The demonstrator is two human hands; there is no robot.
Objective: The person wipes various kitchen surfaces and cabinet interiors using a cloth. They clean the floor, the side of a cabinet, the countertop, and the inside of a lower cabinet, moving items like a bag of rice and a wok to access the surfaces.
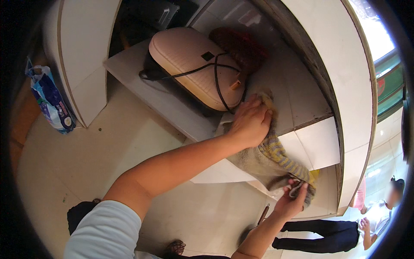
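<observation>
A shaggy cloth (281,155) with yellow and grey stripes and a plain greyish part hangs over the edge of a low tiled shelf (129,77). My left hand (250,121) grips its upper end, close beside a pink rounded case (190,55). Lower and to the right, my right hand (292,199) pinches a bunched fold at the other end. A thin black cord (194,69) loops across the top of the case, with a copper-coloured piece (235,85) near it. Part of the cloth is hidden under my left hand.
A dark red basket-like object (241,48) sits behind the case. Tiled cabinet walls (343,81) curve around the shelf. A blue plastic package (51,100) stands at the left. A dark pan-like object (247,234) lies near my right forearm. Another person (323,234) stands at the right.
</observation>
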